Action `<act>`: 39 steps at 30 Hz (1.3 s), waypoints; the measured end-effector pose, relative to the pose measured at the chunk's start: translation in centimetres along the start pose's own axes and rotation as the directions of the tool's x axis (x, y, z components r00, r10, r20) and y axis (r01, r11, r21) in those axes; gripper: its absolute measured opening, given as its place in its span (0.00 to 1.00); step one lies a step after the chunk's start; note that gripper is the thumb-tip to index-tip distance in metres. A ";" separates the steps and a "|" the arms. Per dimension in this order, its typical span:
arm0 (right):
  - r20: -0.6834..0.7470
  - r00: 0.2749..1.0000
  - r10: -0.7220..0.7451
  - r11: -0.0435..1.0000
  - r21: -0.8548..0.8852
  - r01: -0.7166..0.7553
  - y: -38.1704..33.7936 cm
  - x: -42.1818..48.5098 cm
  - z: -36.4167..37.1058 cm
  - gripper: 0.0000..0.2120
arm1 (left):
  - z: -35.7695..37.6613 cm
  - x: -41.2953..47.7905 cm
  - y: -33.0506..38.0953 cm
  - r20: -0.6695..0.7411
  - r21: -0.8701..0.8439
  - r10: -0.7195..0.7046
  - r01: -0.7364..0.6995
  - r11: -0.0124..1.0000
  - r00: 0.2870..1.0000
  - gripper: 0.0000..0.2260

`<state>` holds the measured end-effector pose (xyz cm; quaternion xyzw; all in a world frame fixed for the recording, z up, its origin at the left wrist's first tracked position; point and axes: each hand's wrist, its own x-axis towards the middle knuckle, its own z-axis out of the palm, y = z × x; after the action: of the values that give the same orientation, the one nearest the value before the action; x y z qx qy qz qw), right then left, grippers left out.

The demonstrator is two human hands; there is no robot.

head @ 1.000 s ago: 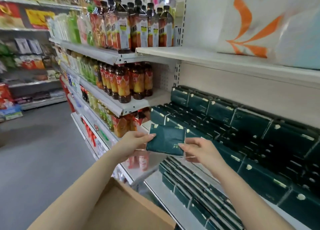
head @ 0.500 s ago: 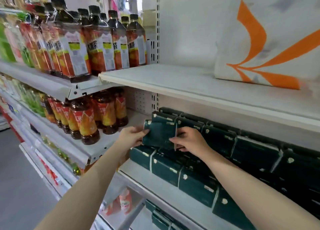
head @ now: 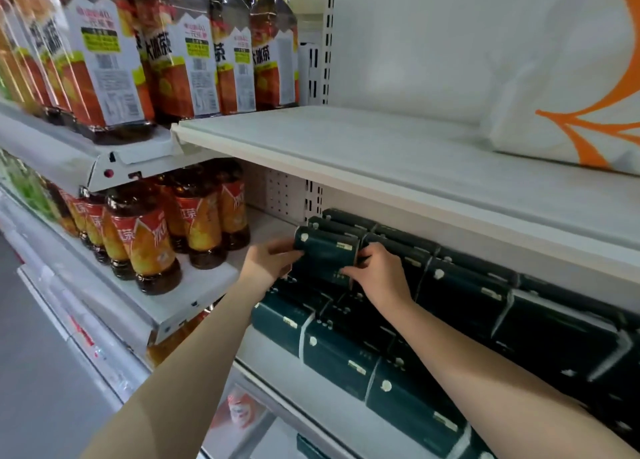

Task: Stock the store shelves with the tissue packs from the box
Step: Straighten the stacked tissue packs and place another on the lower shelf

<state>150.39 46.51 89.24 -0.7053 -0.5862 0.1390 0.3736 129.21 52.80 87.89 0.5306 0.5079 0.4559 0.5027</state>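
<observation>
A dark green tissue pack (head: 323, 254) stands at the left end of the upper layer of packs on the middle shelf (head: 277, 358). My left hand (head: 268, 263) grips its left side with fingers curled around the edge. My right hand (head: 379, 273) holds its right lower edge, fingers bent against the front. Several more dark green tissue packs (head: 460, 296) fill the shelf in rows to the right and below. The box is out of view.
Bottles of iced tea (head: 145, 244) stand on the neighbouring shelf just left of my left hand. Larger tea bottles (head: 180, 60) sit above. The upper white shelf (head: 346, 147) carries a white and orange bag (head: 571, 77) at right. Grey aisle floor (head: 34, 389) lies lower left.
Both hands carried the pack from in front of the shelf up onto the stacked packs at the left end. The camera moved closer and the box left the view.
</observation>
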 end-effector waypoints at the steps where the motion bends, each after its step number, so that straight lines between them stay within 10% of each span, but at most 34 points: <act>1: -0.005 1.000 0.002 1.000 0.006 -0.002 0.1 0.1 0.2 0.19 | 0.0 0.3 -0.2 -0.002 0.010 0.003 -0.003 1.000 1.000 0.11; 12: -0.037 0.996 -0.084 0.980 -0.186 0.075 0.2 0.1 0.4 0.20 | 2.5 2.3 -1.7 -0.047 -0.032 0.033 -0.035 0.999 0.998 0.13; 30: 0.043 0.988 -0.150 0.940 -0.304 0.156 -0.3 -3.8 -3.0 0.21 | 2.9 -3.5 1.9 -0.128 0.382 0.201 -0.139 0.914 0.971 0.33; 39: 0.236 0.962 -0.139 0.934 -0.291 0.206 2.9 -11.3 -8.5 0.35 | 5.4 -12.5 2.6 0.232 0.579 0.200 -0.301 0.758 0.952 0.40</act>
<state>154.82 32.84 90.28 -0.6821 -0.6972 0.0853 0.2035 133.97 40.04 90.37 0.7609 0.5104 0.2887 0.2777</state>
